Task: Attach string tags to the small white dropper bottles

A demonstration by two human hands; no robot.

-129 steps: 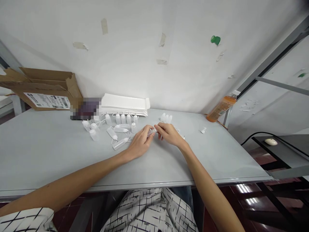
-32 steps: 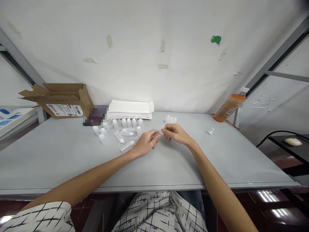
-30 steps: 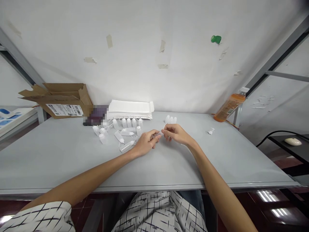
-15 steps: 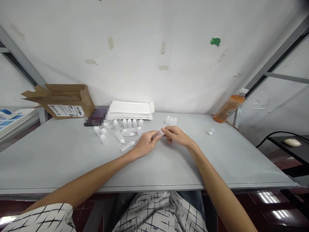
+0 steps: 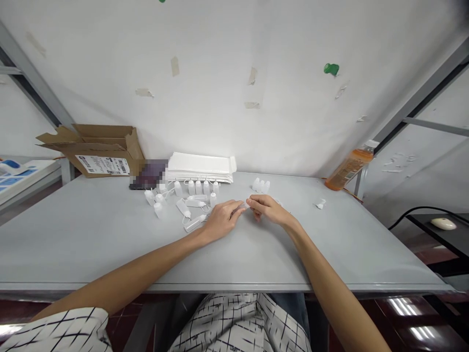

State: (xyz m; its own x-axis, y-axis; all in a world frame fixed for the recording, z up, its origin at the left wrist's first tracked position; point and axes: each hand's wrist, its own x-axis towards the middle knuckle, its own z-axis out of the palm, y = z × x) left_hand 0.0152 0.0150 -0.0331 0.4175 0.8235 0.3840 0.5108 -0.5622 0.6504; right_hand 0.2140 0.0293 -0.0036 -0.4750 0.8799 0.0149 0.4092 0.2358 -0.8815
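Over the middle of the table, my left hand (image 5: 224,218) is closed on a small translucent squeeze bottle (image 5: 243,206), mostly hidden by the fingers. My right hand (image 5: 266,207) pinches the bottle's right end, where the cap seems to be; the fingers cover the detail. Left of my hands lie several similar bottles with tethered caps, among them a tipped one (image 5: 195,223) and another lying bottle (image 5: 183,208). Several more stand upright farther back, such as this bottle (image 5: 198,187). Beyond my right hand is a small group of white bottles (image 5: 261,185).
A stack of white sheets (image 5: 201,167) lies against the wall, with a dark pixelated object (image 5: 149,175) and an open cardboard box (image 5: 104,151) to its left. An orange drink bottle (image 5: 350,168) leans at the right. A crumpled white scrap (image 5: 320,204) lies on the grey table (image 5: 340,244).
The view has shifted slightly. Both hands stay together at the small bottle, and the right fingers have turned a little around its end.
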